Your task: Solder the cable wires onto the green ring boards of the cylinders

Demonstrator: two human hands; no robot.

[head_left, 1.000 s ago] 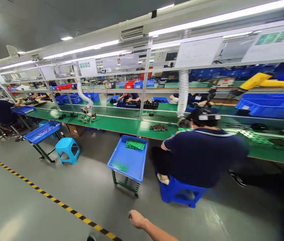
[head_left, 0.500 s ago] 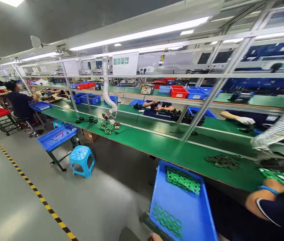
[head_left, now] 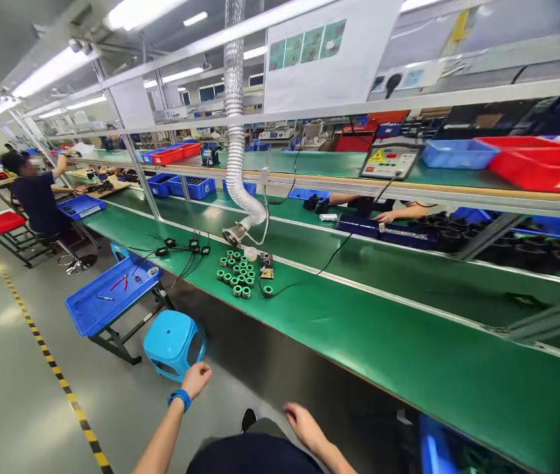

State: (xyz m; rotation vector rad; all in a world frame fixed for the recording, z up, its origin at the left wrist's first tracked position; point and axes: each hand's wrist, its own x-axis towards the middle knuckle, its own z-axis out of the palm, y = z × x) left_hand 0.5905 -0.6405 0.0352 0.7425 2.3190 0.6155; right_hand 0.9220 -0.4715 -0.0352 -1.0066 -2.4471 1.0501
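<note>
My left hand (head_left: 197, 380), with a blue band at its wrist, hangs in front of me with its fingers curled in and nothing showing in them. It overlaps the lower right of a light blue plastic stool (head_left: 174, 336); whether they touch I cannot tell. My right hand (head_left: 302, 421) is held low above the floor, below the bench edge, its fingers also closed with no object visible. On the green bench (head_left: 339, 329) ahead lie several small ring-shaped parts with green tops (head_left: 238, 273). Black parts with cables (head_left: 194, 245) sit to their left.
A blue tray table (head_left: 92, 306) holding red-handled pliers (head_left: 119, 283) stands left of the stool. A flexible silver duct (head_left: 234, 145) hangs over the bench. One co-worker (head_left: 37, 197) sits at the far left; another's hands (head_left: 398, 212) work across the bench. A blue tray (head_left: 431, 441) is at lower right.
My view has swung and moved left along the bench, nearer the stool and ring parts. Both my hands now show. The person at the right has left the view, and the green-filled tray mostly has.
</note>
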